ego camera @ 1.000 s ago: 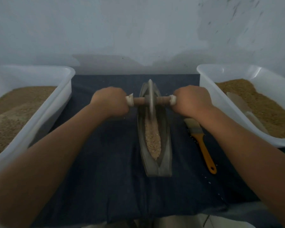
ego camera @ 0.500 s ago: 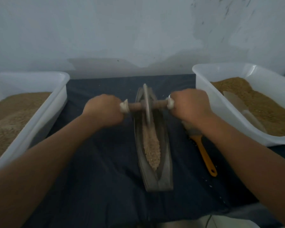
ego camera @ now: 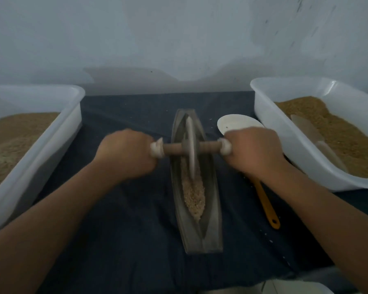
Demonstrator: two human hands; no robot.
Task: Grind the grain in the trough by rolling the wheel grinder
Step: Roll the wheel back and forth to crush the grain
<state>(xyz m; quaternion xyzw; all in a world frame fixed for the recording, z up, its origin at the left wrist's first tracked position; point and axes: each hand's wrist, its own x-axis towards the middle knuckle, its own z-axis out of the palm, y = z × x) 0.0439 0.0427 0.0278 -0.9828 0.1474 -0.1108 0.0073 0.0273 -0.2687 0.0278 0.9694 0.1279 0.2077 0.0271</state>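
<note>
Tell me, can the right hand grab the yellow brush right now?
Probably, but only after letting go: the right hand grips the handle of the wheel grinder. The brush lies on the cloth just beside that wrist, its yellow handle uncovered.

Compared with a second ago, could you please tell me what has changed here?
The left hand and right hand drew the wheel a little toward the person along the trough, uncovering a white dish beyond the right hand. Both hands still grip the axle ends. The trough, grain, brush, left tub and right tub stayed put.
</note>
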